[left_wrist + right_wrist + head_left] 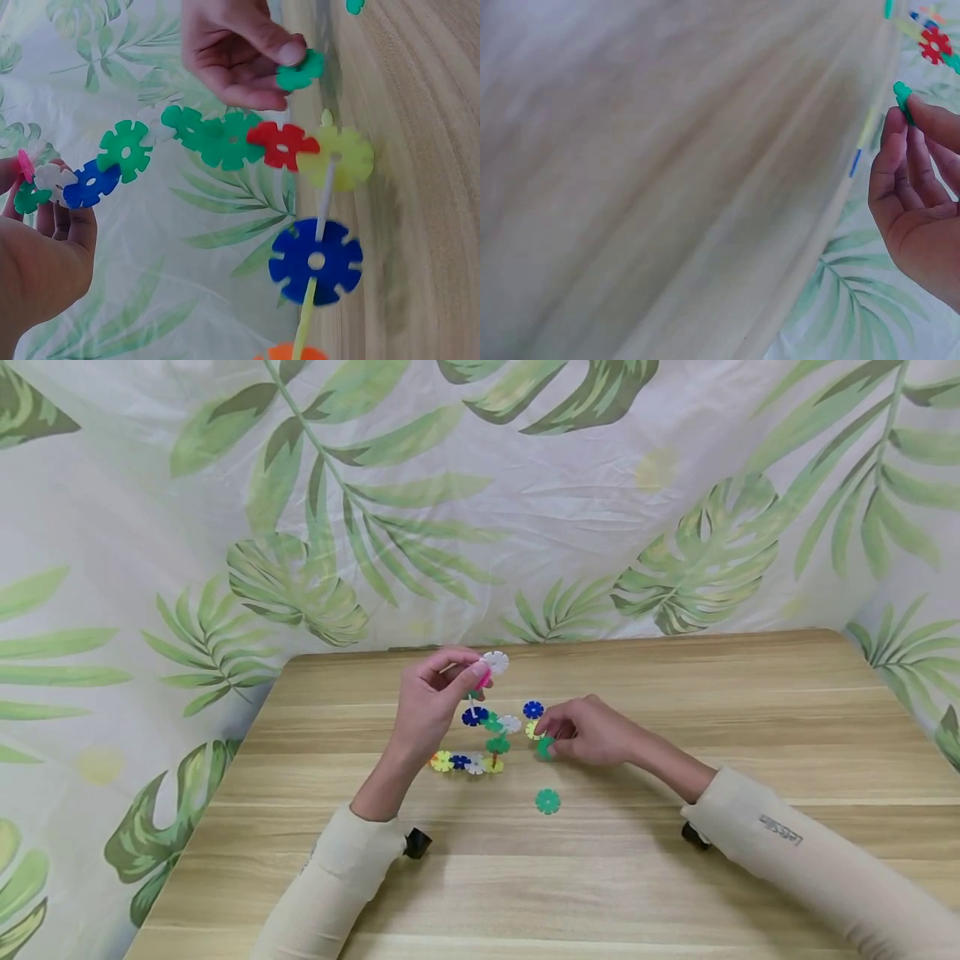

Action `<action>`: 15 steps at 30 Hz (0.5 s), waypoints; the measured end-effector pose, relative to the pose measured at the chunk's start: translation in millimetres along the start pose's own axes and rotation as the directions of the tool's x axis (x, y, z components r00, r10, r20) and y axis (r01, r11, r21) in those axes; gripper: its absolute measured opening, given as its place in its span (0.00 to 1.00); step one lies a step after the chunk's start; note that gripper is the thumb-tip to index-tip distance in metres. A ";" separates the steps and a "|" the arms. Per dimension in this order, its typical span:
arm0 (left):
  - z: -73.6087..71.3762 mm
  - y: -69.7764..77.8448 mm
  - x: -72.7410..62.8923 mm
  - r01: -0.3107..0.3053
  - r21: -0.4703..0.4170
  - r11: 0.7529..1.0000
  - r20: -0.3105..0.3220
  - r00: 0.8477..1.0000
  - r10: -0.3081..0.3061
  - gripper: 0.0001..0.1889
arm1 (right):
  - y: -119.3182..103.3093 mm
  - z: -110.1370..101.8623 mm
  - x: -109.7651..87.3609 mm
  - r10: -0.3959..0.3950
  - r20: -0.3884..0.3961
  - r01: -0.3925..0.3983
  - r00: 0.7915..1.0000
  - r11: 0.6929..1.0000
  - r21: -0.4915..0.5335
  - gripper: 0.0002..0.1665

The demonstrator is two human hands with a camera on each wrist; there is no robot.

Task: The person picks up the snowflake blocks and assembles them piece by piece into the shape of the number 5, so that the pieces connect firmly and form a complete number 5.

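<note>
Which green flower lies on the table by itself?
The green flower nearest the head view's bottom edge; the right hand pinches another, the rest are in the chain.

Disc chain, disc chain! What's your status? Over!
Left hand pinching disc chain at its raised end. Right hand pinching separate green disc. Chain linked together. Second green disc on table, not blocking either hand.

Tabletop (555,868): evenly lit, moderately bright, with a pale sheen at the near middle.
Right sleeve (810,852): a soft shadow lies below it on the tabletop.
Leaf-print cloth (555,502): bright in the head view, hazier in the left wrist view.
Right wrist view: tabletop is strongly blurred, right hand (926,202) clearer.
</note>
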State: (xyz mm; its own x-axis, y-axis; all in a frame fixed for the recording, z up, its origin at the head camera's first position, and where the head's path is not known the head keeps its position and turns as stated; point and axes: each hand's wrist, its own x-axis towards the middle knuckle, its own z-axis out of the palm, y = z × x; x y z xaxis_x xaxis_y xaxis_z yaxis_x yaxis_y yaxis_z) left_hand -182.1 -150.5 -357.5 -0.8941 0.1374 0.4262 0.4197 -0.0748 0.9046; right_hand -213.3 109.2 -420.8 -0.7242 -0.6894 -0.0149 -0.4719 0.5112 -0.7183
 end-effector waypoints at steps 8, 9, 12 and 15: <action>1.4 -1.0 -1.1 0.004 0.022 1.000 0.019 1.000 -0.004 0.09 | -12.4 -15.8 -7.1 -0.018 -0.177 0.036 0.984 0.994 0.099 0.15; 1.9 -1.2 -1.0 0.003 0.020 1.000 0.021 1.000 -0.003 0.09 | -14.6 -18.0 -8.2 -0.017 -0.210 0.042 0.978 0.992 0.116 0.16; 4.5 -1.1 -1.2 0.006 0.010 1.000 0.028 1.000 -0.007 0.09 | -22.1 -24.5 -12.6 0.017 -0.298 0.044 0.954 0.979 0.197 0.16; 7.6 -1.3 -1.4 0.014 0.000 1.000 0.028 1.000 -0.014 0.09 | -29.1 -30.9 -17.7 0.066 -0.358 0.045 0.931 0.956 0.290 0.15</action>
State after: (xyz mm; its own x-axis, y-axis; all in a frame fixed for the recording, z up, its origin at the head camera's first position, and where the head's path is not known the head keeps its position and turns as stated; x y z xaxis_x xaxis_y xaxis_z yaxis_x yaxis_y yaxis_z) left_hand -180.2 -143.0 -359.2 -0.8952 0.1662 0.4136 0.4071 -0.0728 0.9105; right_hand -202.2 122.4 -378.2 -0.8855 -0.4247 0.1883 -0.3373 0.3089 -0.8893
